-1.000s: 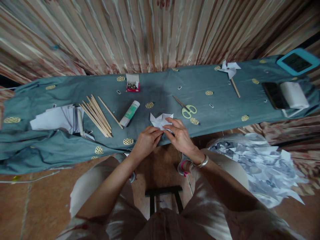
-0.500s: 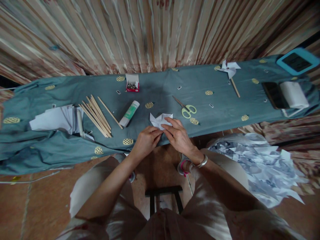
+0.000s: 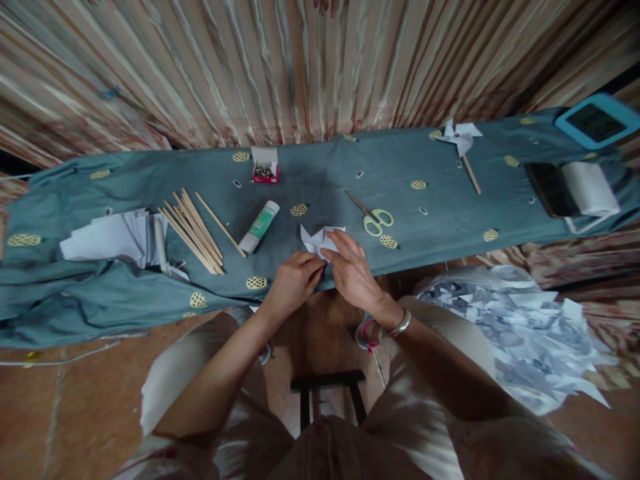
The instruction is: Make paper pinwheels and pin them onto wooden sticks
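A small white paper pinwheel (image 3: 315, 240), folded into pointed blades, lies at the table's near edge between my hands. My left hand (image 3: 294, 280) pinches its lower left side, fingers curled. From the other side my right hand (image 3: 354, 270) is closed on the paper, fingertips pressing on its right part and covering some of the folds. Scissors (image 3: 373, 219) with pale green handles rest just beyond my right hand. A glue stick (image 3: 259, 227) with a green and white label lies beyond my left hand.
Left lie several wooden sticks (image 3: 193, 233) and stacked white paper (image 3: 110, 240). At the back stands a red box of metal pins (image 3: 265, 167). Right are a pinwheel on a stick (image 3: 459, 141), a phone (image 3: 549, 190) and a blue-framed timer (image 3: 597, 121). Paper scraps fill a bag (image 3: 520, 333) below.
My right hand has shifted slightly, its fingers drawn closer together over the paper. The left hand stays in place, and the pinwheel has hardly moved.
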A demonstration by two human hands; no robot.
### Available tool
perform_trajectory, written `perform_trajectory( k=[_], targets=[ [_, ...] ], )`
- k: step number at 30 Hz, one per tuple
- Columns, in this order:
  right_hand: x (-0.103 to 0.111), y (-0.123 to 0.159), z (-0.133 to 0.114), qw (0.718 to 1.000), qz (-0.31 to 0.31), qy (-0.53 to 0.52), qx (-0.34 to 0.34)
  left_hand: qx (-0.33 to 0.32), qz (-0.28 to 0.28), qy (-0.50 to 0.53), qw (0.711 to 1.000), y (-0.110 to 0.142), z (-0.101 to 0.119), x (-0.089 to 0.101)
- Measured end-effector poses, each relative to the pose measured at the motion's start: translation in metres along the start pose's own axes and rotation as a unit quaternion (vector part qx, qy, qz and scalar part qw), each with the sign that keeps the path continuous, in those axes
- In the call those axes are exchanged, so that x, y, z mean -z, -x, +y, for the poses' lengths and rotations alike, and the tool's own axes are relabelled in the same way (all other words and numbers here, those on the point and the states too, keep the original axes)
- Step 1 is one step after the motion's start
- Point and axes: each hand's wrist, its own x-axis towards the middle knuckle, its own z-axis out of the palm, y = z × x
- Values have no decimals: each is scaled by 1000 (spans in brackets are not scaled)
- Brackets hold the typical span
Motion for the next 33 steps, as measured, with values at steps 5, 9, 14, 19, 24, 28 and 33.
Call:
perform_trajectory(
  k=[5,9,14,19,24,28,33],
  targets=[
    [-7,-3,0,1000,10,10,9,-8,0,-15,1000,1,0,-2],
    [-4,-4,-1,1000,4,19,9,-8,6,-28,1000,1,0,-2],
    [7,-2,3,1000,-2,-5,3,-11,-3,-31,999,1,1,-1],
    [15,-11,17,998,30,-3,-49,-19,-6,-49,999,0,-5,3],
    [22,-16,21,997,36,-22,-61,-6,11,-104,995,-7,-20,16],
    [24,-12,22,997,42,-38,-56,-7,16,-111,994,-11,-20,22],
    [23,-9,23,998,40,-36,-40,-28,4,-103,994,-11,-5,17]
  ],
)
